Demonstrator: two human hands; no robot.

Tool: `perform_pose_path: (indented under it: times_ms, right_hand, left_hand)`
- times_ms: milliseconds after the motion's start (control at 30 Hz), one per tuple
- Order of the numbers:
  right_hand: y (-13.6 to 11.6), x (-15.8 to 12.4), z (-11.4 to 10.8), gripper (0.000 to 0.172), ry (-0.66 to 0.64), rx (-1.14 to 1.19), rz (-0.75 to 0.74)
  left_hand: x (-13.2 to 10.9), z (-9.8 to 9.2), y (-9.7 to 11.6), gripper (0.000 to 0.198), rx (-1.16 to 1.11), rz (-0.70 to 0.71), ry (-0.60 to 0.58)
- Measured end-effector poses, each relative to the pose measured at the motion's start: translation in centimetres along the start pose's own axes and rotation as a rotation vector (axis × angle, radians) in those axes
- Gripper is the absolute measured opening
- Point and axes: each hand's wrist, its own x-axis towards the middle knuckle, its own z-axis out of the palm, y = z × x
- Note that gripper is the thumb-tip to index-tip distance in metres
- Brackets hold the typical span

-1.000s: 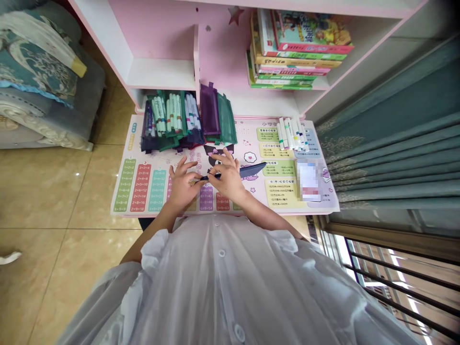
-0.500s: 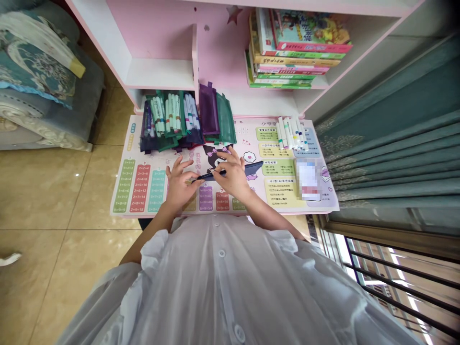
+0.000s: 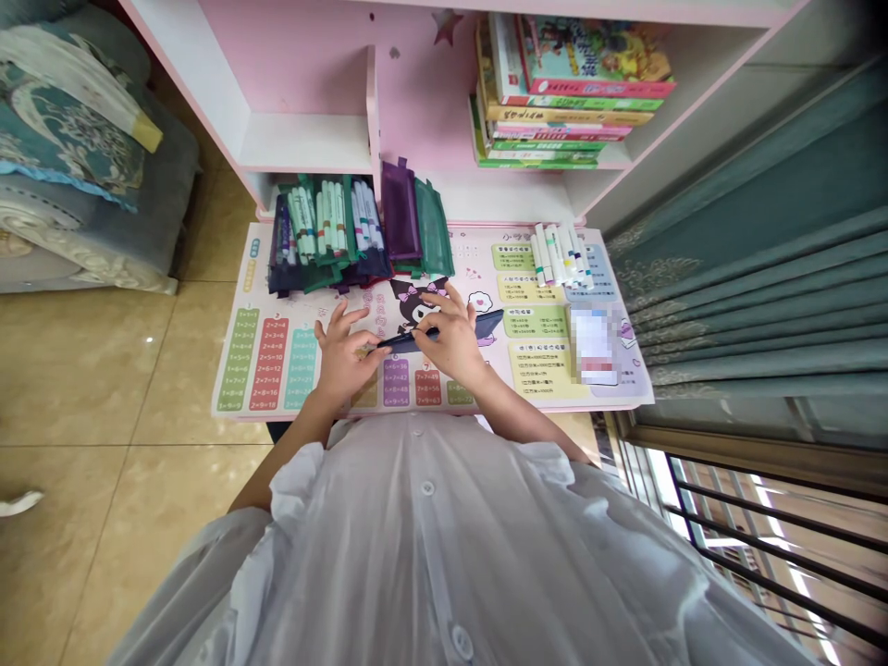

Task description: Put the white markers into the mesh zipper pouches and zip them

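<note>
Two hands: the right (image 3: 454,338) pinches a dark pouch (image 3: 486,326), the left (image 3: 339,356) spread at its tip.

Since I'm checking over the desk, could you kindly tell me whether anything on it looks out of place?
Yes: a bunch of loose markers lies on the right of the desk mat, apart from the mesh pouches. Nearby, a pale card is blurred out and unreadable.

Pink study desk (image 3: 486,199) under a printed times-table mat (image 3: 242,361)
Mesh pouches (image 3: 326,273) of markers line the mat's far edge; loose markers (image 3: 559,254) and a card (image 3: 593,347) (its face blurred) lie toward its right end
</note>
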Motion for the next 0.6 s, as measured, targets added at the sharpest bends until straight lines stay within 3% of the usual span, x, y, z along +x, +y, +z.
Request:
perform_pose_path:
  times_ms: [600]
  right_hand:
    - [0.9, 0.1, -1.6, 0.017, 0.060, 0.020, 0.085]
  left_hand:
    - [0.0, -0.7, -0.1, 0.018, -0.005, -0.019, -0.004]
